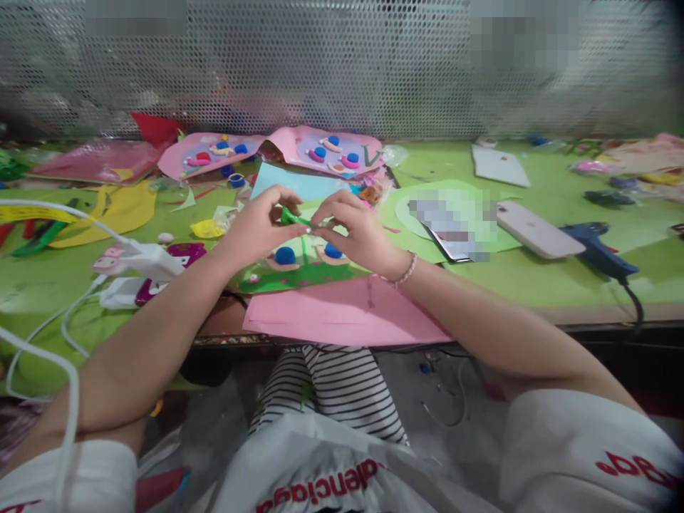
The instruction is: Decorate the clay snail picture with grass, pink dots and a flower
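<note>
Both hands meet over a craft sheet (320,278) with a green lower part and blue domed pieces in beige curved pieces. Between my left hand (267,222) and my right hand (353,231) is a small green piece (289,216), pinched by the left fingers. The right fingertips are pressed together at its right end, near a thin green stem on the sheet. Under the near edge of the sheet lies pink paper (342,313).
Pink decorated sheets (299,146) lie at the back. To the right are a lit phone (446,228), a pale phone (539,229) and a blue glue gun (601,249). White chargers (154,262) with cables and yellow sheet scraps (122,210) are at the left.
</note>
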`<state>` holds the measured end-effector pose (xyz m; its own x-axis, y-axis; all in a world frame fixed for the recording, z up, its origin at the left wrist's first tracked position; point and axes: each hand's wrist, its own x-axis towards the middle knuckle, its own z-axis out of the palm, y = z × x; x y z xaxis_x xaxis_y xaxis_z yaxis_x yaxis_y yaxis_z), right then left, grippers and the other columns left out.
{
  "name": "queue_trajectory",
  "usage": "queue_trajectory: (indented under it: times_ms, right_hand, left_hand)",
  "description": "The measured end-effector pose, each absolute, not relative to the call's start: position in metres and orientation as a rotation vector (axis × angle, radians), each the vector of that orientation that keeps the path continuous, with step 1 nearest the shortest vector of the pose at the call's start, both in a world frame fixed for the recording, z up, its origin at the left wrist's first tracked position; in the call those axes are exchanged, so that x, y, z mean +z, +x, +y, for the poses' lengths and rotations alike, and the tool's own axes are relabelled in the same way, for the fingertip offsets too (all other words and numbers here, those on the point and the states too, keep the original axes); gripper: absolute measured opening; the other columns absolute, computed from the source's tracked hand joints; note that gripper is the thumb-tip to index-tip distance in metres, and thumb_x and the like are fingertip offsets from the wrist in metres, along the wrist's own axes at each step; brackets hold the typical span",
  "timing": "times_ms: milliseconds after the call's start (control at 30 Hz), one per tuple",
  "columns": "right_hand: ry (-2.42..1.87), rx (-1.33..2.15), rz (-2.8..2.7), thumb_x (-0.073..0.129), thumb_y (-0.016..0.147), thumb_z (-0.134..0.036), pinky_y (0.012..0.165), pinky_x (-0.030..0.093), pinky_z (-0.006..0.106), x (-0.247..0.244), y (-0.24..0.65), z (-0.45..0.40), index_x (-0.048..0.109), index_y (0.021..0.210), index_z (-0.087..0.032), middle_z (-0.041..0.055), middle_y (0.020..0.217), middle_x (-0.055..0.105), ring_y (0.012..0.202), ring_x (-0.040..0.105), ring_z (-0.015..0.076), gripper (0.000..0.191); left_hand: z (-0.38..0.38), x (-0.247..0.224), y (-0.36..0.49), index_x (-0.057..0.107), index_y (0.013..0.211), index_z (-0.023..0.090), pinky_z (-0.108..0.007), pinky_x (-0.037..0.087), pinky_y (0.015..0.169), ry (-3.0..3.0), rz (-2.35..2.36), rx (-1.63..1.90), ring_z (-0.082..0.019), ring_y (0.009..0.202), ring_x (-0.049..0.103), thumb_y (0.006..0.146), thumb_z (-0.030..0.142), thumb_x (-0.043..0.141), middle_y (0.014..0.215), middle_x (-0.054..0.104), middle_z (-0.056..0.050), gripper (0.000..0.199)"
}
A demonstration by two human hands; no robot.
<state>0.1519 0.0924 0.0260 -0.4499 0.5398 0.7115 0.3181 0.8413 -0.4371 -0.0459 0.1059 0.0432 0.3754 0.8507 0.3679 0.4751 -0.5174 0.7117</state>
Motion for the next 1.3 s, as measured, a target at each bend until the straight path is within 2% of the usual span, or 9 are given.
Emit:
queue_trajectory:
  times_ms: [133, 300, 467, 633, 767, 1033, 1133, 1300]
  right_hand:
    - [-0.67, 0.34, -1.957, 0.054, 0.084, -0.013, 0.076, 0.053, 0.025, 0.028, 0.154, 0.093, 0.054, 0.095, -0.019, 0.0038, 0.095, 0.05, 0.092, 0.052, 0.0114, 0.012]
    - [-0.752, 0.424, -1.917, 0.054, 0.082, -0.014, 0.069, 0.051, 0.024, 0.027, 0.155, 0.097, 0.053, 0.083, -0.017, 0.0024, 0.086, 0.055, 0.082, 0.055, 0.0102, 0.003]
    - [-0.82, 0.42, -1.909, 0.052, 0.08, -0.01, 0.065, 0.049, 0.023, 0.027, 0.156, 0.098, 0.056, 0.082, -0.015, 0.0029, 0.083, 0.061, 0.078, 0.058, 0.0109, 0.007]
    - [-0.81, 0.352, -1.991, 0.047, 0.085, -0.012, 0.066, 0.05, 0.024, 0.025, 0.157, 0.098, 0.061, 0.092, -0.016, 0.005, 0.093, 0.065, 0.086, 0.06, 0.0127, 0.016]
    - [-0.748, 0.378, -2.005, 0.046, 0.088, -0.015, 0.069, 0.051, 0.024, 0.024, 0.157, 0.1, 0.062, 0.098, -0.016, 0.0052, 0.095, 0.063, 0.089, 0.059, 0.0127, 0.019]
    - [-0.689, 0.28, -2.019, 0.046, 0.089, -0.013, 0.07, 0.048, 0.026, 0.023, 0.156, 0.101, 0.062, 0.106, -0.019, 0.0029, 0.084, 0.054, 0.077, 0.053, 0.0104, 0.025]
    - [-0.662, 0.28, -2.016, 0.052, 0.086, -0.013, 0.064, 0.047, 0.024, 0.022, 0.158, 0.103, 0.064, 0.105, -0.022, 0.0022, 0.083, 0.052, 0.076, 0.052, 0.0108, 0.024]
    - [-0.618, 0.318, -2.024, 0.061, 0.082, -0.02, 0.068, 0.047, 0.027, 0.02, 0.161, 0.106, 0.068, 0.094, -0.025, 0.0006, 0.082, 0.054, 0.077, 0.053, 0.0111, 0.015]
  left_hand:
    - [0.103, 0.046, -0.043, 0.065, 0.091, 0.016, -0.025, 0.048, 0.074, 2.052, 1.1, 1.061, -0.016, 0.085, 0.061, 0.065, 0.03, 0.074, 0.091, 0.067, -0.004, 0.031]
    - [0.101, 0.047, -0.041, 0.07, 0.089, 0.016, -0.026, 0.047, 0.068, 2.041, 1.241, 1.051, -0.016, 0.077, 0.061, 0.067, 0.029, 0.072, 0.088, 0.07, -0.005, 0.025]
    - [0.106, 0.044, -0.044, 0.07, 0.085, 0.017, -0.025, 0.047, 0.065, 2.0, 1.256, 1.161, -0.014, 0.072, 0.061, 0.068, 0.027, 0.072, 0.085, 0.07, -0.004, 0.02]
    - [0.11, 0.042, -0.045, 0.067, 0.08, 0.015, -0.022, 0.05, 0.063, 1.826, 1.14, 1.278, -0.012, 0.066, 0.062, 0.065, 0.023, 0.074, 0.079, 0.068, -0.003, 0.018]
    - [0.111, 0.042, -0.045, 0.067, 0.08, 0.016, -0.021, 0.051, 0.06, 1.792, 1.108, 1.296, -0.011, 0.062, 0.063, 0.068, 0.025, 0.074, 0.076, 0.068, -0.002, 0.017]
    - [0.109, 0.041, -0.045, 0.069, 0.083, 0.017, -0.021, 0.052, 0.06, 1.797, 1.056, 1.227, -0.01, 0.06, 0.062, 0.073, 0.024, 0.069, 0.077, 0.068, -0.001, 0.012]
    - [0.106, 0.042, -0.043, 0.069, 0.084, 0.017, -0.023, 0.052, 0.062, 1.799, 1.075, 1.154, -0.01, 0.063, 0.062, 0.075, 0.027, 0.068, 0.078, 0.068, -0.002, 0.014]
    - [0.1, 0.04, -0.038, 0.066, 0.087, 0.017, -0.022, 0.053, 0.057, 1.744, 1.098, 1.062, -0.011, 0.067, 0.061, 0.077, 0.03, 0.065, 0.087, 0.066, -0.003, 0.016]
